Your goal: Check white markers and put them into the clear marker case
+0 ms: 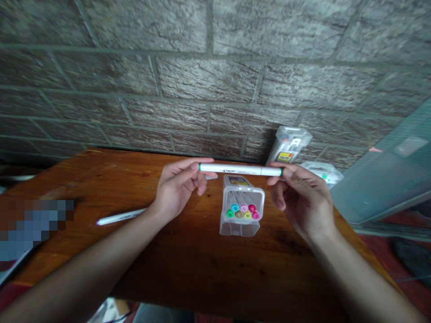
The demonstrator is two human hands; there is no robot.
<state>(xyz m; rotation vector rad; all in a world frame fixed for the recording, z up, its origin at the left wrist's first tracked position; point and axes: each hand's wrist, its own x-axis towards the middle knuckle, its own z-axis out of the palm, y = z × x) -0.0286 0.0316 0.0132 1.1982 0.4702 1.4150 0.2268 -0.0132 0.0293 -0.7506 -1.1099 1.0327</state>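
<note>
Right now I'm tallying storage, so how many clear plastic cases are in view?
3: an open case on the table, a wall-side case, and a half-covered case behind the right hand. Others may be hidden.

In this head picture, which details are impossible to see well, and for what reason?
All in the head view:
- held marker: print too small to read; tips covered by the left hand and right hand.
- loose marker: right end hidden behind the left forearm.
- low clear case: partly behind the right hand.
- pixelated patch: blocks mask what is there.
</note>
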